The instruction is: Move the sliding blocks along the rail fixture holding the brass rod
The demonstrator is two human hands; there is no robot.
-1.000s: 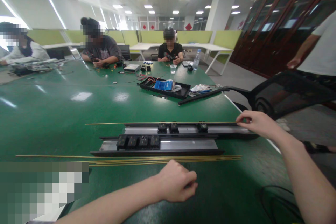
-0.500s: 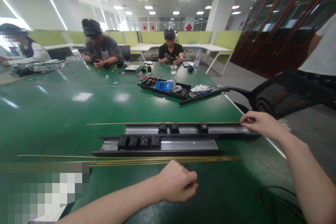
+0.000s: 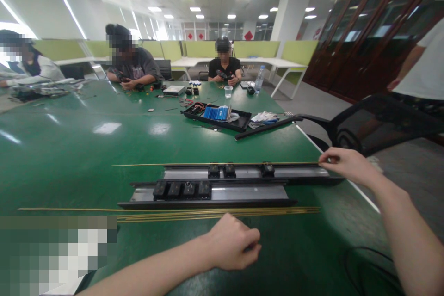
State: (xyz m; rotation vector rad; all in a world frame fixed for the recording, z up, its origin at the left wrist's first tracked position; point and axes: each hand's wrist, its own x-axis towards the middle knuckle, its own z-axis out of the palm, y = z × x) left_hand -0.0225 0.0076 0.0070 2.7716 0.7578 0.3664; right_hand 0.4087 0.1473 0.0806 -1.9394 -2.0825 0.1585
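My right hand (image 3: pixel 335 161) pinches the right end of a thin brass rod (image 3: pixel 194 163), which lies along the back edge of the far metal rail (image 3: pixel 298 172). Three black blocks, one of them the rightmost block (image 3: pixel 267 169), sit in that rail. Nearer to me, the second rail (image 3: pixel 249 193) holds several black blocks (image 3: pixel 174 189) at its left part. My left hand (image 3: pixel 236 243) is closed over the table just in front of several loose brass rods (image 3: pixel 166 216); whether its curled fingers hold anything is hidden.
Farther back on the green table (image 3: pixel 104 148) are a black tray (image 3: pixel 239 123) with a blue item, white gloves (image 3: pixel 265 119) and a water bottle (image 3: pixel 259 79). People sit beyond. A black chair (image 3: pixel 367 122) stands at the right, a cable (image 3: pixel 367 252) near my right forearm.
Both hands keep nearly the same place and pose. The view has shifted very slightly; the standing person's hand at the right edge now shows.
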